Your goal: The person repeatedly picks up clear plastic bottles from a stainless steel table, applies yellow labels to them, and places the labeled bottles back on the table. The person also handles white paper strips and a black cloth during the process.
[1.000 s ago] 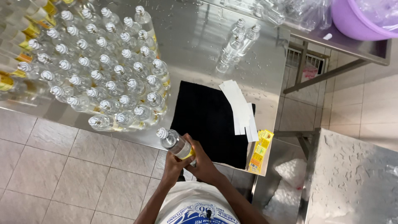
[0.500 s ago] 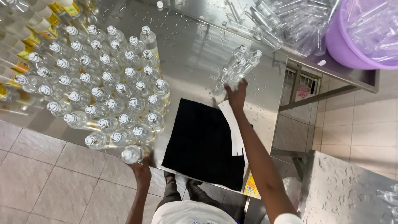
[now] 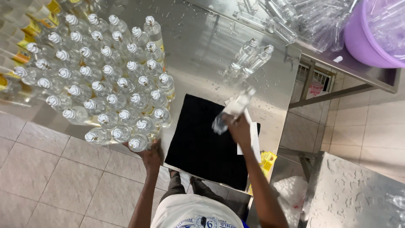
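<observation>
Head view — right hand (image 3: 238, 129) gripping bottle (image 3: 231, 111)

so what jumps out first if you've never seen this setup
The big block of capped clear bottles packed together on the left of the steel table. The left hand rests at its near edge. Over the black mat, the right hand holds one clear bottle, and a purple basin sits top right.
</observation>
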